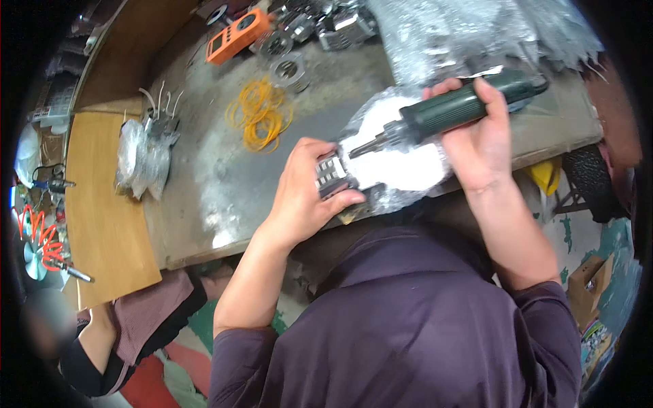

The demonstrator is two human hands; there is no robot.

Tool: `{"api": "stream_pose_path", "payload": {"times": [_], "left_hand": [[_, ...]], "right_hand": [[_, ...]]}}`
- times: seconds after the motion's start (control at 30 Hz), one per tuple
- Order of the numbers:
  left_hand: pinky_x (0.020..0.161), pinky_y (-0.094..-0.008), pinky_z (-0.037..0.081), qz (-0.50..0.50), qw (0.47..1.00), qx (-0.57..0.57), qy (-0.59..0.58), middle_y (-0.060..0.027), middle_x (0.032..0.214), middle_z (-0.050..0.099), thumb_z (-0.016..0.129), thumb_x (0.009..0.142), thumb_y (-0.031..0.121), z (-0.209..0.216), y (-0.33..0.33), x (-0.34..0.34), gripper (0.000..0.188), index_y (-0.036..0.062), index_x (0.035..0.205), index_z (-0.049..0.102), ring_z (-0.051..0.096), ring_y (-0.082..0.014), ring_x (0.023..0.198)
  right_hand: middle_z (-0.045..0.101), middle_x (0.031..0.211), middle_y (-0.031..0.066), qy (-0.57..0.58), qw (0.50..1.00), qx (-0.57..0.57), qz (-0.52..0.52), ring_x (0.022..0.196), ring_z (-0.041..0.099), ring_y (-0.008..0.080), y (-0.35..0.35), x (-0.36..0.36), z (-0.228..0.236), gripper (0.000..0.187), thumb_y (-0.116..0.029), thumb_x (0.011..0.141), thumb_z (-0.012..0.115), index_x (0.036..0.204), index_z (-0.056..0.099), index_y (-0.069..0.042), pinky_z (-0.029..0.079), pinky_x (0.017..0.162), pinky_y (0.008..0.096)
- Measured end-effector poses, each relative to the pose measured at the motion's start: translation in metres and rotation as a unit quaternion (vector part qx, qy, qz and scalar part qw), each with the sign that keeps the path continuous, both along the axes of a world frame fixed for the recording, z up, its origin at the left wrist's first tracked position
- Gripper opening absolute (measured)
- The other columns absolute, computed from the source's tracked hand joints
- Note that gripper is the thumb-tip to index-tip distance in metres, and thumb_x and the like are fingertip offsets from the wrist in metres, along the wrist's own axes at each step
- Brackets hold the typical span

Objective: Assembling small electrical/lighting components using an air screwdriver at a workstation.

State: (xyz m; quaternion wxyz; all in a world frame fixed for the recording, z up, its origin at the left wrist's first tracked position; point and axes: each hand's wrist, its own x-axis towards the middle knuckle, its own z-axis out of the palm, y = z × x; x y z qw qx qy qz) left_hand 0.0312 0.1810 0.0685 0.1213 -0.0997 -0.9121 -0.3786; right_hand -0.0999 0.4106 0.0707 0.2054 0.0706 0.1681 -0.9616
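Note:
My right hand is wrapped round a dark green electric screwdriver, whose narrow bit points left and slightly down. The bit's tip is close to a small metal part with a grid of dark and shiny squares on its face. Whether tip and part touch, I cannot tell. My left hand grips that part from its left side, thumb below and fingers above. Beneath the screwdriver's bit lies a clear plastic bag, brightly lit and glaring, at the bench's near edge.
Yellow wire lies coiled mid-bench, near metal rings. Behind are an orange handheld meter and piled metal parts. Clear plastic wrap covers the far right. Plastic-wrapped parts sit left, beside a wooden board; another person is lower left.

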Motion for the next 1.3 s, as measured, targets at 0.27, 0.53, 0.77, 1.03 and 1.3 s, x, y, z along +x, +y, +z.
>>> {"api": "stream_pose_path", "payload": {"times": [0.27,0.53,0.77,1.03,1.3], "left_hand": [[0.096,-0.0385,0.044,0.033,0.981,-0.017,-0.188,-0.0161,0.113,0.058,0.080,0.067,0.013,0.050,-0.003,0.005,0.072,0.0004,0.130,0.046,0.057,-0.0297,0.110],[0.093,-0.0411,0.043,-0.034,0.975,-0.218,-0.007,-0.0180,0.114,0.056,0.077,0.070,0.007,0.087,0.005,-0.001,0.075,0.0045,0.137,0.044,0.053,-0.0347,0.104],[0.087,-0.0389,0.050,-0.013,0.884,-0.355,0.303,-0.0075,0.121,0.055,0.074,0.068,0.001,0.046,0.000,-0.001,0.043,0.0189,0.107,0.069,0.051,-0.0303,0.107],[0.092,-0.0454,0.050,-0.031,0.895,-0.282,0.343,-0.0058,0.118,0.050,0.075,0.068,0.007,0.009,-0.001,0.020,0.038,0.0234,0.102,0.069,0.048,-0.0271,0.112],[0.101,-0.0536,0.039,-0.022,0.949,-0.230,0.216,-0.0089,0.118,0.059,0.070,0.074,0.008,-0.007,0.023,0.042,0.043,0.0124,0.116,0.062,0.056,-0.0270,0.110]], "right_hand": [[0.060,0.091,0.0130,0.003,1.000,-0.006,-0.021,0.093,0.058,0.0287,0.015,0.007,0.012,0.020,-0.016,0.084,0.065,0.096,0.055,-0.004,0.045,0.099,0.0476],[0.061,0.090,0.0121,0.079,0.995,-0.055,-0.034,0.094,0.058,0.0266,0.053,0.002,0.039,0.023,-0.018,0.085,0.065,0.097,0.056,-0.001,0.039,0.106,0.0498],[0.056,0.093,0.0098,0.095,0.988,-0.120,-0.004,0.095,0.056,0.0244,0.044,0.012,0.056,0.030,-0.019,0.084,0.067,0.101,0.051,0.000,0.035,0.109,0.0496],[0.056,0.091,0.0099,0.072,0.994,-0.077,0.002,0.090,0.058,0.0244,0.047,0.019,0.037,0.031,-0.018,0.082,0.068,0.102,0.051,-0.001,0.035,0.110,0.0479],[0.056,0.090,0.0101,0.035,0.999,-0.016,0.001,0.088,0.059,0.0255,0.059,0.026,0.005,0.030,-0.016,0.083,0.064,0.106,0.050,-0.001,0.037,0.107,0.0477]]}}
